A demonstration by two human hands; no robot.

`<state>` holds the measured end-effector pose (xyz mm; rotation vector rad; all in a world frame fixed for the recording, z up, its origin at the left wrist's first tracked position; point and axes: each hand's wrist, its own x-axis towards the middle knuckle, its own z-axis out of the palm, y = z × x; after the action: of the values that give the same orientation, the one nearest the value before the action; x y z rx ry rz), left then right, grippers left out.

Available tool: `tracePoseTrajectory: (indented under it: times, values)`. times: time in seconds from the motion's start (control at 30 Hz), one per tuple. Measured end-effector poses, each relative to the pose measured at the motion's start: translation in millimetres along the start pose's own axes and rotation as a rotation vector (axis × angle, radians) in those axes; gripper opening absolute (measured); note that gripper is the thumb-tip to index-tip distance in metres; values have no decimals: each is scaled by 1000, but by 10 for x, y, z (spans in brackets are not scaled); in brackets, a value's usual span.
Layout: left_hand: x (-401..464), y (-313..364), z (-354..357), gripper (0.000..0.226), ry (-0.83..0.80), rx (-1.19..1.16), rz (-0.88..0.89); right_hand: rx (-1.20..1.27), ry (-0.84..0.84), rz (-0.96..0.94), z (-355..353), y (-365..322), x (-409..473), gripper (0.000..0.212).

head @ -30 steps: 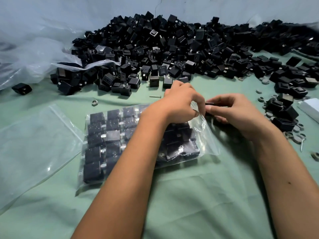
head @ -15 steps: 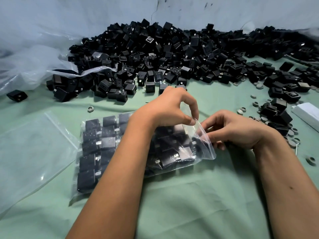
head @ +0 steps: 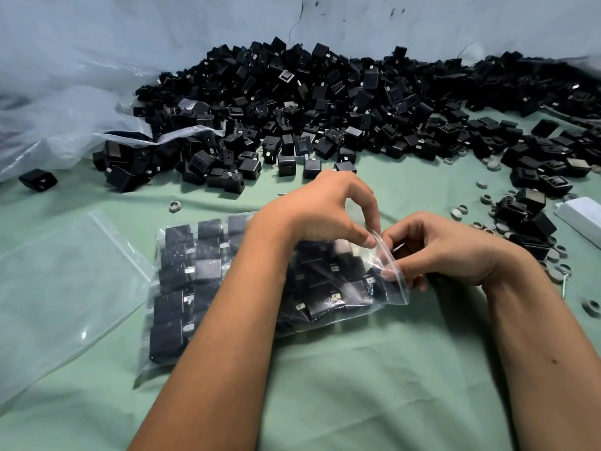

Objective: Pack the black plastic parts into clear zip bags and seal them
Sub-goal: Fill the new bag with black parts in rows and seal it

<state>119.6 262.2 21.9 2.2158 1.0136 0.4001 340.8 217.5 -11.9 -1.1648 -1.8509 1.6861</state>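
A clear zip bag (head: 182, 288) filled with rows of black plastic parts lies on the green cloth in front of me. Its mouth points right. My left hand (head: 318, 209) reaches over the bag and pinches the top of the mouth between thumb and forefinger. My right hand (head: 445, 249) grips the mouth's strip from the right, fingers curled round it. A large heap of loose black parts (head: 325, 102) stretches across the back of the cloth.
Empty clear bags (head: 58, 281) lie flat at the left. A big crumpled plastic sheet (head: 48, 102) sits at the back left. Grey rings (head: 553, 271) and more black parts are scattered at the right, beside a white box (head: 582, 216). One grey ring (head: 175, 206) lies behind the bag.
My right hand came down from the cloth behind the bag to the bag's mouth and took hold of it. My left hand lifted its fingers into a pinch at the mouth's upper corner.
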Motion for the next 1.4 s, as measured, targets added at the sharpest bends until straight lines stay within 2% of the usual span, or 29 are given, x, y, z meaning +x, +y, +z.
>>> tracePoseTrajectory:
  times: [0.17, 0.4, 0.53, 0.67, 0.87, 0.97, 1.03, 1.13, 1.23, 1.4]
  values:
    - [10, -19, 1, 15, 16, -17, 25, -23, 24, 10, 27, -1, 19, 22]
    - [11, 12, 19, 15, 39, -6, 14, 36, 29, -7, 63, -16, 30, 15]
    - [11, 25, 33, 15, 56, 9, 19, -105, 64, 17, 85, -39, 46, 19]
    - [5, 45, 43, 15, 56, 24, 19, -182, 67, 33, 90, -33, 66, 34]
    - [8, 50, 40, 16, 58, 9, 4, -202, 57, 13, 92, -26, 84, 37]
    - [-5, 43, 26, 19, 64, 6, -22, -175, 67, 3, 54, -4, 69, 32]
    - [-34, 30, -7, 24, 61, 16, -38, -158, 55, -5, 33, 5, 61, 29]
    - [-113, 26, -104, 31, 93, 40, -69, -174, 6, 2, 21, 10, 73, 39]
    - [-210, 96, -184, 23, 160, 56, -86, -158, -24, 10, 13, 3, 69, 42]
    - [-509, 207, -12, 21, 26, 205, -80, -109, -48, -20, 11, 15, 64, 31]
